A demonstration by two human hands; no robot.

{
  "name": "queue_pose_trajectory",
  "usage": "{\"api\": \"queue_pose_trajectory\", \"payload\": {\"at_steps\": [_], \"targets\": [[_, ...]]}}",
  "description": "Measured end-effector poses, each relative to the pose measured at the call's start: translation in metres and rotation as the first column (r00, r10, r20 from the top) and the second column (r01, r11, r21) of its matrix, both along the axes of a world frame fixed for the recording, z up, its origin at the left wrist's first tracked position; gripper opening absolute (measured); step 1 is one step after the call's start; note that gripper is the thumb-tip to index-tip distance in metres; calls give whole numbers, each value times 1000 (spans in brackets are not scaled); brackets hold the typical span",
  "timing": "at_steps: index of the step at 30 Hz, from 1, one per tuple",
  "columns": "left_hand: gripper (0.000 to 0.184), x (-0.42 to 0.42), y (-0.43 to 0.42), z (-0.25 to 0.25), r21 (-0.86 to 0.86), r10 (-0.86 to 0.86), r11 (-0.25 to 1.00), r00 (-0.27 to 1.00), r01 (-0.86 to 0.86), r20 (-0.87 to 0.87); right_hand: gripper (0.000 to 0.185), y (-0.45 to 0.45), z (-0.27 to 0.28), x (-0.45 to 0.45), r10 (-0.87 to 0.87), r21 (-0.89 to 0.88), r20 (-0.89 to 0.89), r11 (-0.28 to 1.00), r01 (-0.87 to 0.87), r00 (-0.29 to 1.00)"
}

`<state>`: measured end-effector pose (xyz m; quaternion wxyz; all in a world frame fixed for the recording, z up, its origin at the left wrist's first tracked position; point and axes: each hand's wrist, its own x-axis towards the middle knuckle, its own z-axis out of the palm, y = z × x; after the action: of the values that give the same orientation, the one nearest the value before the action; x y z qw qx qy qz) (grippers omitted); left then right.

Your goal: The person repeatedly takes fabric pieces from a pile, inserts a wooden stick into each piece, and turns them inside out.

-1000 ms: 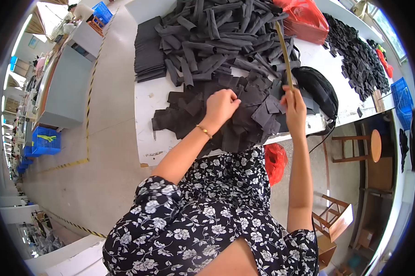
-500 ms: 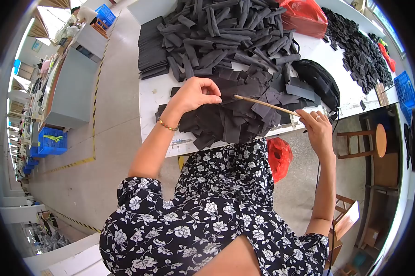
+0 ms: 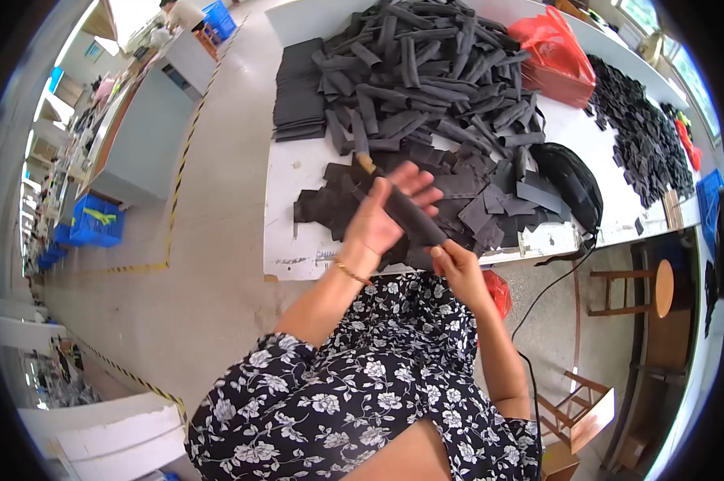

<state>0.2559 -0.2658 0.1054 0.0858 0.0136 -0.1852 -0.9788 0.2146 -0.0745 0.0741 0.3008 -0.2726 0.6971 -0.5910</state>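
1. From here, a dark tube (image 3: pixel 416 220) slants across the left hand (image 3: pixel 373 224), whose fingers are spread.
2. The right hand (image 3: pixel 461 271) pinches the tube's near end.
3. A stick (image 3: pixel 366 163) pokes out beyond its far end.

left hand (image 3: pixel 378 218) is kinda blurry mid-frame, black tube (image 3: pixel 415 218) hides all but the stick's tip (image 3: pixel 366 163), person (image 3: pixel 184 14) upper left's too tiny

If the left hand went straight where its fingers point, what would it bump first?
Probably the flat dark pieces, though the left hand might pass over them; its height is unclear.
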Motion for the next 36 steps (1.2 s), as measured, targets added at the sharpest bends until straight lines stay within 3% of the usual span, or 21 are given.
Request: {"api": "queue_pose_trajectory", "payload": {"at_steps": [2,6,10,12,14,15,16,17,18,19,20,22,23,24,25,27,28,30,32,33,36], "targets": [[34,-6,12,-50,-180,78,981,996,-70,40,21,-15,-17,12,-120,-11,-124,993,119,985],[27,-3,17,-18,-176,230,965,952,-197,200,14,-22,-19,35,-294,-6,-436,946,324,851],[29,-6,-8,-1,-314,354,911,896,-267,267,13,3,-28,63,-178,157,-317,959,237,931],[27,-6,-9,5,-360,418,878,872,-315,256,15,21,-27,79,-167,140,-260,968,208,951],[26,-8,-24,7,-319,435,876,879,-362,196,17,50,-31,87,-28,127,144,992,9,989],[24,-10,-26,18,-301,462,871,858,-389,226,19,71,-23,84,84,25,493,994,-111,866],[23,-12,-31,22,-267,439,881,885,-391,153,21,91,-15,81,206,-118,762,976,-181,614],[23,-16,-28,25,-268,420,889,894,-371,155,26,108,-17,83,153,-60,807,982,-179,570],[23,-22,-23,26,-269,402,896,902,-353,155,25,114,-20,79,69,67,556,990,-128,829],[24,-25,-16,24,-279,404,895,896,-347,183,25,118,-25,76,-5,166,227,986,-34,974],[25,-27,-12,21,-228,468,878,854,-420,226,26,120,-28,76,-63,224,-135,970,92,989],[26,-38,-7,13,-131,567,821,764,-556,307,23,98,-10,64,-279,133,-607,887,441,744],[28,-38,-4,9,-98,554,828,779,-552,294,19,84,-10,58,-333,18,-663,888,459,671],[28,-40,0,12,-91,568,817,769,-569,293,17,64,-5,57,-391,-80,-627,893,444,673],[27,-41,5,17,-85,581,806,758,-585,295,20,38,4,58,-497,-171,-461,863,476,735],[25,-42,14,26,-63,597,790,741,-610,307,36,5,7,46,-547,-257,-333,836,484,768],[25,-44,16,27,-91,597,793,738,-603,315,34,-14,24,38,-561,-373,-341,817,439,754],[24,-45,22,23,-157,603,794,724,-588,335,20,-33,30,21,-528,-358,-411,843,401,743],[22,-41,26,20,-205,594,804,740,-558,315,8,-41,26,9,-572,-476,-303,784,399,763],[22,-38,27,21,-260,619,785,727,-562,297,6,-39,33,8,-549,-453,-161,779,433,820],[22,-36,28,22,-320,649,759,699,-568,299,10,-34,48,7,-522,-384,-159,814,435,838]]}}
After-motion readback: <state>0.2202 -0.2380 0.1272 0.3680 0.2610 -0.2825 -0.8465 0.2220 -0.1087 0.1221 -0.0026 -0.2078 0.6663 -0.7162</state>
